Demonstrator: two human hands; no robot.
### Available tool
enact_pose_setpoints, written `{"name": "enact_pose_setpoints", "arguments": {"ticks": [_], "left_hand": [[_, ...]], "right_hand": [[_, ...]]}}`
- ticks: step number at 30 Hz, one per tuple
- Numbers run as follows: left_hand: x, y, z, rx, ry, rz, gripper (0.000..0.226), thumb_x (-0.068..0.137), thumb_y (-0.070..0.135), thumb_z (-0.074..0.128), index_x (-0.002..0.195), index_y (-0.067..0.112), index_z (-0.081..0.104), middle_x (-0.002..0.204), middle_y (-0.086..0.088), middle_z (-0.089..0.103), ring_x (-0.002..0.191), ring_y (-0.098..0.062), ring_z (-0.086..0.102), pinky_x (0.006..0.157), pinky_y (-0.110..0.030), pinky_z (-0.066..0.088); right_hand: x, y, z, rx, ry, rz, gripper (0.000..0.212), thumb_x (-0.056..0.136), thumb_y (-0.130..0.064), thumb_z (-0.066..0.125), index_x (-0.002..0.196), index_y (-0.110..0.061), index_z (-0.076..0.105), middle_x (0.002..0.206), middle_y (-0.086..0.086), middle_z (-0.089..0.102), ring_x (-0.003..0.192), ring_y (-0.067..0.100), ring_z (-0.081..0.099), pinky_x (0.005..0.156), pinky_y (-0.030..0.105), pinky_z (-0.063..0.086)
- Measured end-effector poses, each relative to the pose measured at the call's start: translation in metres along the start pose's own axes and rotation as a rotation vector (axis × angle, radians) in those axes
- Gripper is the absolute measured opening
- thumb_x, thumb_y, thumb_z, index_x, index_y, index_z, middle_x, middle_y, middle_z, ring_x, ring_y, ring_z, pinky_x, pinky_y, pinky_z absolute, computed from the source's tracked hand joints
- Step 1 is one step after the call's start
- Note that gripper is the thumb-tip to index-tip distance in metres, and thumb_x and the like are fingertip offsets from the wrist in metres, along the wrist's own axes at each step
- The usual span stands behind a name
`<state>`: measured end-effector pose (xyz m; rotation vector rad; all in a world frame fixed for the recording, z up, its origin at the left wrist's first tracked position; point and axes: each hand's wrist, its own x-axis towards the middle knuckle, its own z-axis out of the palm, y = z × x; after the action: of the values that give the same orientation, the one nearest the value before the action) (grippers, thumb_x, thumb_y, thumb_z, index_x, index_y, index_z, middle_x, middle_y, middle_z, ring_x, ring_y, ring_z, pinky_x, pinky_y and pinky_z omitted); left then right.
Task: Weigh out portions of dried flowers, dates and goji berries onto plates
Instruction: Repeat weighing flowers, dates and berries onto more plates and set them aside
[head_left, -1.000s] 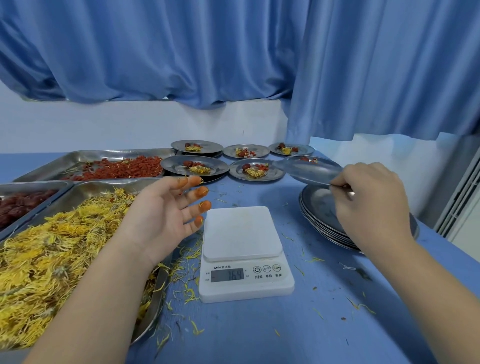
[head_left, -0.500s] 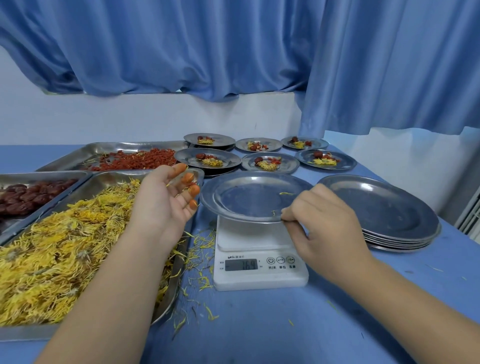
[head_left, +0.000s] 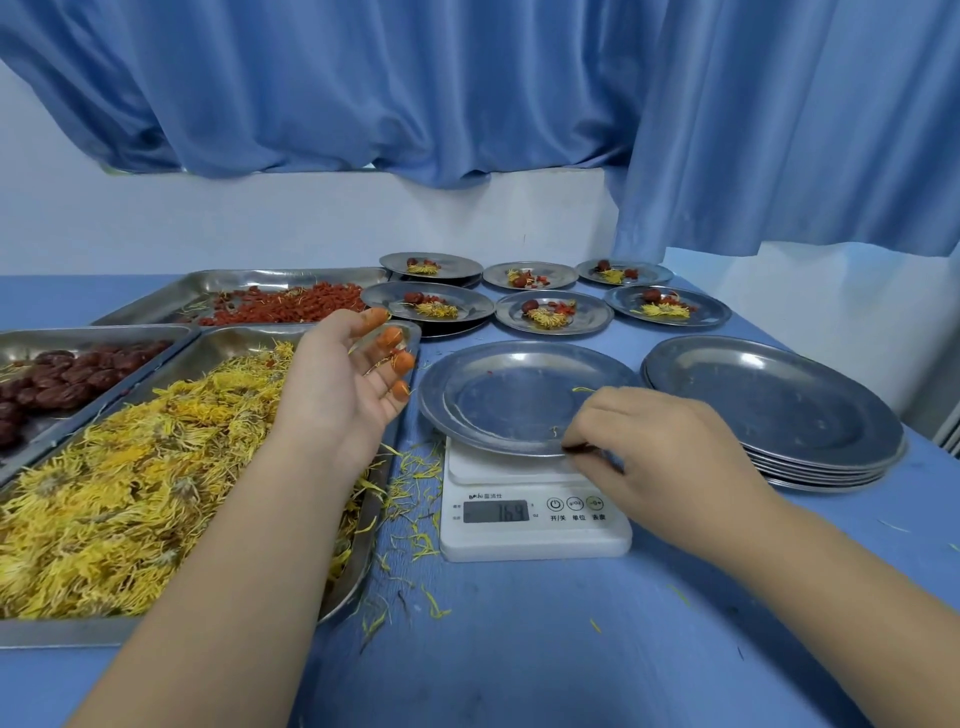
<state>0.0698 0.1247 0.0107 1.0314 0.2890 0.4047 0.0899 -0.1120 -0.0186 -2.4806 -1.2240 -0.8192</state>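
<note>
Plate (head_left: 519, 400) lay on the scale (head_left: 535, 525), bare but for a few stray petals, hiding most of the platform; right grip (head_left: 665, 457) pinched its near rim, fingertips tucked out of sight beneath the knuckles; left grip (head_left: 337, 384) hung released over the far corner of the flowers tray (head_left: 130, 493), fingertips stained orange, holding nothing; its forearm covered part of that tray; flowers tray and dates tray (head_left: 62, 379) were cut off at the left edge; goji tray (head_left: 291, 306) sat behind them; the scale's digits were too blurred to read; six filled plates (head_left: 553, 312) stood farther back, contents small; a stack (head_left: 774, 410) rested right of the scale on the desk (head_left: 519, 649).
</note>
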Motion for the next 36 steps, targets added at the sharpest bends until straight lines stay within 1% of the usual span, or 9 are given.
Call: {"name": "enact_pose_setpoints", "arguments": {"ticks": [5, 9, 12, 15, 19, 23, 25, 28, 36], "left_hand": [[0.0, 0.0, -0.001, 0.006, 0.0, 0.002, 0.01, 0.091, 0.021, 0.049, 0.091, 0.021, 0.059, 0.075, 0.003, 0.059, 0.063, -0.013, 0.055, 0.06, -0.025, 0.042], [0.001, 0.0, -0.001, 0.012, 0.001, 0.009, 0.01, 0.09, 0.021, 0.05, 0.094, 0.02, 0.059, 0.076, 0.003, 0.059, 0.064, -0.014, 0.057, 0.06, -0.025, 0.043], [0.002, -0.001, -0.001, 0.015, 0.001, 0.005, 0.011, 0.09, 0.021, 0.049, 0.093, 0.02, 0.059, 0.076, 0.003, 0.059, 0.064, -0.014, 0.057, 0.062, -0.026, 0.043], [0.003, -0.002, 0.0, 0.024, -0.003, 0.002, 0.012, 0.09, 0.022, 0.048, 0.096, 0.019, 0.059, 0.078, 0.002, 0.059, 0.066, -0.014, 0.057, 0.063, -0.026, 0.044], [0.003, -0.003, -0.001, 0.039, -0.019, 0.005, 0.013, 0.09, 0.022, 0.048, 0.097, 0.018, 0.059, 0.078, 0.002, 0.059, 0.065, -0.014, 0.056, 0.063, -0.025, 0.043], [0.002, -0.003, -0.001, 0.054, -0.022, 0.007, 0.012, 0.091, 0.022, 0.048, 0.094, 0.019, 0.059, 0.077, 0.003, 0.059, 0.065, -0.013, 0.056, 0.063, -0.025, 0.044], [0.002, -0.003, -0.001, 0.062, -0.021, 0.003, 0.012, 0.09, 0.022, 0.048, 0.095, 0.019, 0.059, 0.078, 0.003, 0.059, 0.067, -0.014, 0.056, 0.064, -0.025, 0.044], [0.002, -0.003, -0.001, 0.074, -0.018, -0.001, 0.012, 0.09, 0.023, 0.048, 0.095, 0.02, 0.059, 0.079, 0.003, 0.059, 0.068, -0.013, 0.057, 0.064, -0.025, 0.044], [0.0, -0.003, 0.0, 0.073, -0.018, -0.005, 0.012, 0.091, 0.022, 0.048, 0.095, 0.02, 0.059, 0.079, 0.003, 0.059, 0.067, -0.014, 0.057, 0.063, -0.025, 0.044]], "right_hand": [[-0.003, 0.005, -0.014, 0.097, -0.088, -0.039, 0.008, 0.08, -0.026, 0.075, 0.081, -0.022, 0.068, 0.076, -0.013, 0.059, 0.062, 0.003, 0.046, 0.052, 0.03, 0.049], [-0.005, 0.017, -0.029, 0.094, -0.078, -0.002, 0.018, 0.087, -0.034, 0.064, 0.072, -0.023, 0.065, 0.06, -0.015, 0.052, 0.055, 0.006, 0.046, 0.052, 0.032, 0.046], [-0.014, 0.023, -0.032, 0.096, -0.257, 0.093, 0.028, 0.083, -0.05, 0.054, 0.065, -0.029, 0.059, 0.051, -0.014, 0.048, 0.05, 0.004, 0.045, 0.049, 0.029, 0.042], [-0.022, 0.02, -0.025, 0.067, -0.431, 0.178, 0.028, 0.079, -0.061, 0.048, 0.072, -0.035, 0.056, 0.059, -0.015, 0.054, 0.058, 0.004, 0.05, 0.05, 0.024, 0.038], [-0.02, 0.016, -0.021, 0.043, -0.481, 0.191, 0.023, 0.078, -0.061, 0.05, 0.087, -0.04, 0.057, 0.076, -0.044, 0.048, 0.069, -0.011, 0.048, 0.049, 0.021, 0.031], [-0.022, 0.011, -0.022, 0.13, -0.515, 0.23, 0.031, 0.074, -0.065, 0.046, 0.094, -0.047, 0.06, 0.064, -0.029, 0.054, 0.058, -0.004, 0.049, 0.049, 0.021, 0.033], [-0.023, 0.008, -0.023, 0.187, -0.536, 0.287, 0.026, 0.076, -0.064, 0.047, 0.091, -0.049, 0.061, 0.062, -0.03, 0.054, 0.058, -0.004, 0.05, 0.047, 0.019, 0.032], [-0.023, 0.005, -0.022, 0.112, -0.504, 0.316, 0.02, 0.082, -0.061, 0.05, 0.096, -0.051, 0.061, 0.057, -0.014, 0.054, 0.053, 0.002, 0.048, 0.047, 0.019, 0.03], [-0.023, -0.005, -0.018, -0.014, -0.527, 0.295, 0.039, 0.08, -0.07, 0.041, 0.099, -0.038, 0.054, 0.067, -0.012, 0.052, 0.061, 0.0, 0.046, 0.049, 0.022, 0.03]]}}
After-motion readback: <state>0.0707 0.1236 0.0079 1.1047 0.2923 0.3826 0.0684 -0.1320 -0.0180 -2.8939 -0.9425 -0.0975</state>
